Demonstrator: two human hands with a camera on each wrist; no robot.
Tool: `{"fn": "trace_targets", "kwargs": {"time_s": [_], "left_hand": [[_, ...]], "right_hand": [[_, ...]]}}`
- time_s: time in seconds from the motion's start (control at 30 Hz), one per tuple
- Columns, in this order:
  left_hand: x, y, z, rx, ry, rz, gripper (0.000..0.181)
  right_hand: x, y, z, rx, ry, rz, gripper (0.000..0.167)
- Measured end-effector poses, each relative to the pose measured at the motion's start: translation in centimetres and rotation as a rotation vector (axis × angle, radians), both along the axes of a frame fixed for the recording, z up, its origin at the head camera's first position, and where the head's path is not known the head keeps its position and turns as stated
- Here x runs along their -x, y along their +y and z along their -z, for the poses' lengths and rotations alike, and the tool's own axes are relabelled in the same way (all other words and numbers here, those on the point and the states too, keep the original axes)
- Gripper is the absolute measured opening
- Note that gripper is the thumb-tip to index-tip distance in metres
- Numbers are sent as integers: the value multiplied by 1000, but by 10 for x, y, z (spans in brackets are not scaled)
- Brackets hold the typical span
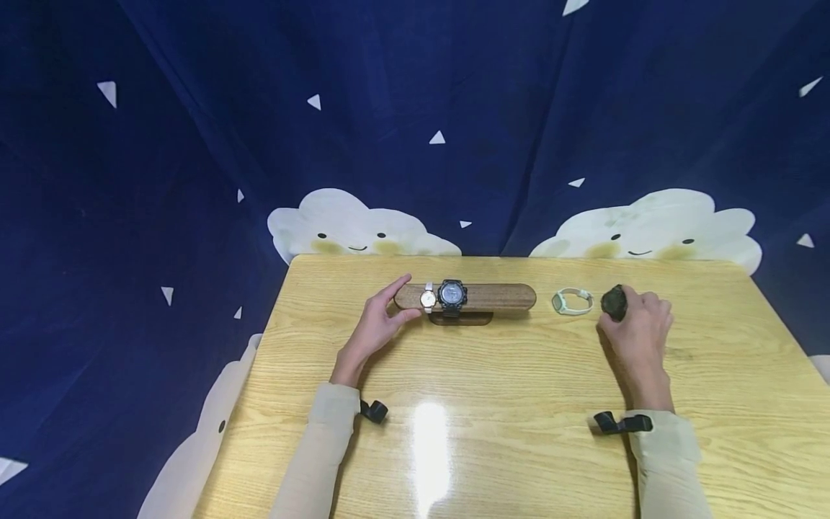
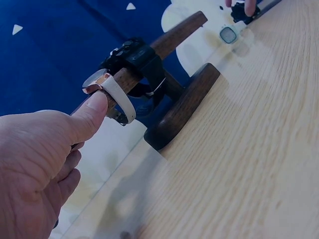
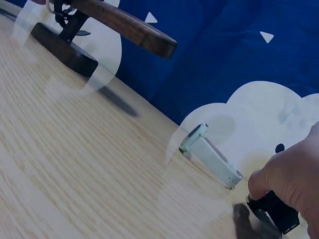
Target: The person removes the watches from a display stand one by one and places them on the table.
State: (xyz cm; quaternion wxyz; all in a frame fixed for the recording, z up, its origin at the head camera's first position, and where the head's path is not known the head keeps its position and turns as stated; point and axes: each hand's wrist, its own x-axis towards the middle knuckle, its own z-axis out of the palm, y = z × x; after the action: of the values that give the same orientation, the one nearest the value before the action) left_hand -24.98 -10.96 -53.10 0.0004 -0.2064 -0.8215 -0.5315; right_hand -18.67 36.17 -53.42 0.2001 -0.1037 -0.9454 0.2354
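A dark wooden watch stand (image 1: 502,297) carries a white-strapped watch (image 2: 119,97) and, beside it, a chunky black watch (image 1: 452,294). My left hand (image 1: 378,322) holds the stand's left end, with the thumb against the bar close to the white-strapped watch and the other fingers partly hidden behind it. To the right, my right hand (image 1: 640,328) pinches a dark watch (image 1: 613,303) by its side. In the right wrist view, that watch's black strap (image 3: 279,214) shows below the thumb. A pale mint watch (image 3: 212,159) rests on the table between the stand and my right hand.
The light wood table (image 1: 506,389) ends at a back edge just beyond the stand. Behind it hangs a dark blue curtain (image 1: 389,144) with white clouds and triangles. A black wrist-camera mount (image 1: 374,411) sits at the left cuff, another mount (image 1: 622,422) at the right.
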Motion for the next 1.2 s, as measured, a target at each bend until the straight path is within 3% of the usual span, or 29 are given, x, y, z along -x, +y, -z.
{"fn": "trace_targets", "kwargs": {"time_s": [0.4,0.67,0.97,1.2], "left_hand": [[-1,1,1,-4,4,7,71],[-1,1,0,25,-24,-4,70],[0,2,0,32,-19,3,70],[0,2,0,27,-13,9,68]], "right_hand": [[9,-27,-7,110,201,-130,55],[10,-46,-10,154,221,-213,48],[15,-64,-14,139,305,-319,41],[14,-78,-15,149,304,-392,41]]}}
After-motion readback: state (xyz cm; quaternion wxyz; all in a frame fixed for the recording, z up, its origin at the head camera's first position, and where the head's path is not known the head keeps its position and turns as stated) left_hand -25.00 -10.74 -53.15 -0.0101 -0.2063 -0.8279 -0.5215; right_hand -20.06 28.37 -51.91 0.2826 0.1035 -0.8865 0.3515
